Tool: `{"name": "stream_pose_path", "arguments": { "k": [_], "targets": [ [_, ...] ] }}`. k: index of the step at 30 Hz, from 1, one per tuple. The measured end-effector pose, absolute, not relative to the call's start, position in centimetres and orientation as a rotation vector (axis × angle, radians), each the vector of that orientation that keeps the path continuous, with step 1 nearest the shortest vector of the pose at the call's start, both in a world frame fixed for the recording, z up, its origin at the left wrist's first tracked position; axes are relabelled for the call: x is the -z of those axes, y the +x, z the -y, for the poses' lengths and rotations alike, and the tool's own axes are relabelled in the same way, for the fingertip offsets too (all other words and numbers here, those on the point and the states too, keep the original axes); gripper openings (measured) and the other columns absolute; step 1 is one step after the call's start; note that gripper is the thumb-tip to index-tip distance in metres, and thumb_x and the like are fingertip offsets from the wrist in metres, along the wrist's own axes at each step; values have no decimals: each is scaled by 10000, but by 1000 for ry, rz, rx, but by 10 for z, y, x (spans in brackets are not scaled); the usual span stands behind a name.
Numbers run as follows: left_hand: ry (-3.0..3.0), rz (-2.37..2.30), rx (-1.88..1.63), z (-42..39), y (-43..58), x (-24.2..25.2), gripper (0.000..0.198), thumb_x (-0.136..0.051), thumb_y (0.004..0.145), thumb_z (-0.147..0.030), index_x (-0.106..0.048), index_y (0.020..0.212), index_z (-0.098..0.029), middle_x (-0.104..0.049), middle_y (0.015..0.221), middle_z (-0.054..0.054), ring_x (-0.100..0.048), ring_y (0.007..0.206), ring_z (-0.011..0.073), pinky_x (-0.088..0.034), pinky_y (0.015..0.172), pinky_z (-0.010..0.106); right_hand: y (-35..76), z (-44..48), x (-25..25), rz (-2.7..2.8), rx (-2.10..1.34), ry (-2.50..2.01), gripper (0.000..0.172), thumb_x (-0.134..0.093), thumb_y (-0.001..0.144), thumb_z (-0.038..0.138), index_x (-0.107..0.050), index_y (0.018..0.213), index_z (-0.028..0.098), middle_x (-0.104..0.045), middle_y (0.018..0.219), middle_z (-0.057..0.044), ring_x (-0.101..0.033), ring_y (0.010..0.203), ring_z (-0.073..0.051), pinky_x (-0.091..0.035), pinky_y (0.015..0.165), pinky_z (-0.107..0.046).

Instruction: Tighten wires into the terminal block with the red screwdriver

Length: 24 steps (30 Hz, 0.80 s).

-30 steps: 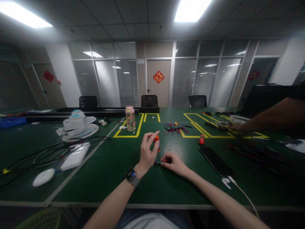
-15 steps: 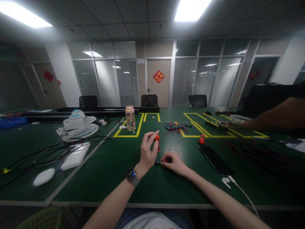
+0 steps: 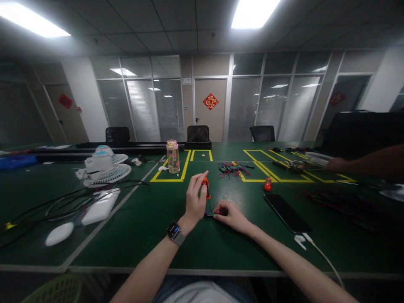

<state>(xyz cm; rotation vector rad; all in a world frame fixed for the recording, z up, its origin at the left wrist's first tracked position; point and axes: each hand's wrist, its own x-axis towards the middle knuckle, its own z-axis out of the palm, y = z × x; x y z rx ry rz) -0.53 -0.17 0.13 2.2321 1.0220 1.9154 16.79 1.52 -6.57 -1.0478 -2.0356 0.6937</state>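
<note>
My left hand (image 3: 196,198) is closed around the orange and black handle of a screwdriver (image 3: 207,190). The thin shaft points down, its tip at a small circuit board (image 3: 209,215) on the green table. Low beside it, my right hand (image 3: 229,214) pinches the board's right end and some dark red wires between thumb and fingers. Most of the board and the wires is hidden under those fingers. Beyond my hands lies a pile of small wired boards (image 3: 233,169).
At left stand a white fan (image 3: 105,166), cables, a white power strip (image 3: 100,207) and a drink bottle (image 3: 173,157). To the right are a red object (image 3: 267,184), a phone (image 3: 286,213) and an earphone (image 3: 299,241). Another person's arm (image 3: 362,162) reaches in from the right.
The screwdriver handle has tilted slightly left with my left hand, its tip staying at the board. My right hand has barely moved. The other person's arm at right has shifted a little.
</note>
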Motion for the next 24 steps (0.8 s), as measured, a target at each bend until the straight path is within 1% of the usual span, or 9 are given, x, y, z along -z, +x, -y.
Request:
{"name": "stream_pose_path", "arguments": {
  "k": [3, 6, 8, 10, 12, 15, 17, 20, 24],
  "targets": [
    [2212, -988, -1924, 1, -5, 0, 360, -373, 977, -174, -539, 1295, -209, -601, 1148, 81, -563, 1087, 179, -454, 950, 324, 168, -15, 65, 2038, -703, -1051, 52, -686, 720, 119, -679, 764, 147, -587, 723, -1, -533, 669, -142, -414, 628, -247],
    [2210, -1006, -1978, 0, -4, 0, 321, -442, 959, -190, -568, 1254, -210, -598, 1035, 63, -579, 972, 168, -477, 872, 307, 168, -14, 64, 2040, -701, -1054, 55, -685, 718, 113, -678, 760, 148, -587, 725, -1, -534, 671, -141, -410, 624, -244],
    [2213, -1030, -1997, 1, -3, -1, 275, -497, 940, -216, -606, 1192, -210, -564, 971, 47, -572, 905, 158, -484, 819, 289, 168, -14, 65, 2042, -693, -1056, 60, -688, 714, 109, -677, 755, 151, -586, 719, 2, -531, 668, -139, -405, 621, -241],
    [2210, -1043, -1994, 1, -3, -1, 253, -520, 931, -238, -628, 1159, -216, -530, 945, 37, -562, 878, 152, -485, 798, 279, 169, -14, 65, 2043, -684, -1058, 60, -692, 711, 110, -677, 752, 152, -587, 718, 3, -530, 668, -139, -402, 621, -241],
    [2212, -1038, -1960, 1, -4, -1, 287, -476, 950, -239, -612, 1201, -225, -527, 983, 46, -561, 907, 155, -483, 812, 281, 169, -15, 65, 2043, -683, -1055, 62, -690, 715, 108, -679, 758, 152, -589, 722, 2, -530, 672, -138, -404, 625, -242],
    [2205, -1000, -1920, 1, -5, -1, 361, -365, 986, -204, -549, 1296, -227, -563, 1087, 72, -563, 1003, 168, -470, 874, 302, 169, -15, 66, 2040, -694, -1049, 65, -685, 719, 108, -679, 768, 151, -595, 728, -1, -535, 678, -140, -410, 629, -243],
    [2181, -976, -1940, 0, -5, 0, 365, -358, 990, -191, -531, 1310, -220, -588, 1106, 76, -565, 1030, 171, -460, 902, 310, 169, -15, 65, 2039, -701, -1052, 65, -684, 718, 109, -677, 766, 152, -597, 727, 0, -539, 678, -141, -412, 628, -243],
    [2166, -991, -1992, -1, -4, 1, 315, -449, 968, -206, -562, 1262, -216, -593, 1054, 63, -571, 993, 166, -464, 887, 298, 168, -14, 64, 2042, -695, -1068, 57, -682, 719, 111, -675, 756, 153, -588, 712, 4, -533, 666, -137, -407, 618, -240],
    [2193, -1038, -2027, -1, -3, 0, 240, -561, 923, -260, -639, 1148, -228, -523, 959, 34, -556, 895, 150, -474, 823, 271, 168, -13, 63, 2045, -681, -1071, 59, -681, 717, 109, -677, 757, 152, -586, 715, 4, -529, 662, -134, -403, 614, -237]
  ]
}}
